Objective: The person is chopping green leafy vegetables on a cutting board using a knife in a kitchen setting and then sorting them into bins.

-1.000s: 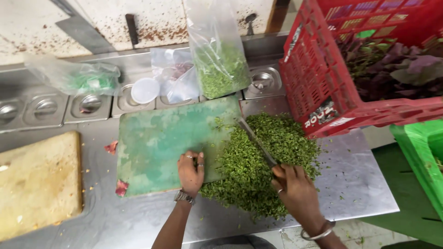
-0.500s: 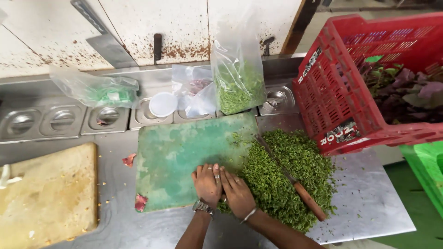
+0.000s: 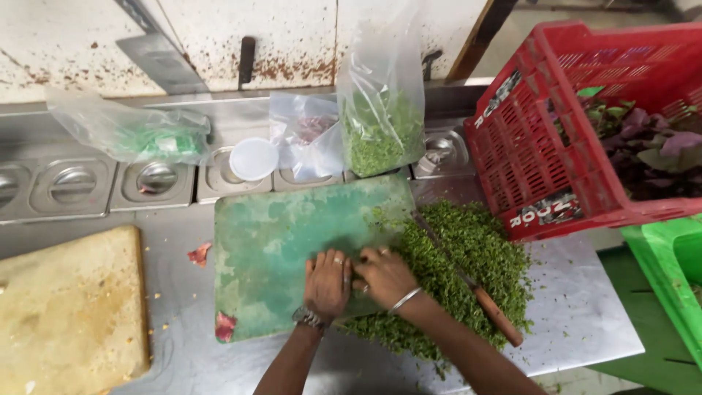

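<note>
Two hands lie side by side, palms down, near the front edge of the green cutting board (image 3: 292, 241): the left hand (image 3: 327, 281), with a ring and a wristwatch, rests flat on the bare board with its fingers loosely spread and gripping nothing, while the right hand (image 3: 385, 276), with a metal bangle at the wrist, presses against the left edge of the chopped herbs (image 3: 468, 271), its fingers seeming curled into the pile, though whether they pinch any of it is hard to tell. The herbs are finely minced, bright green and heaped in a wide loose mound that covers the board's right end and spills onto the steel tabletop (image 3: 578, 314). A knife (image 3: 468, 281) with a wooden handle lies on top of the heap, untouched, blade pointing away. Two red scraps lie at the board's left edge, and a worn yellow board (image 3: 66, 307) sits well apart to the left. Farther back, a clear bag (image 3: 380, 124) partly filled with the same chopped green stands upright just behind the board, and a red crate (image 3: 556, 146) holding purple leaves sits to the right.
</note>
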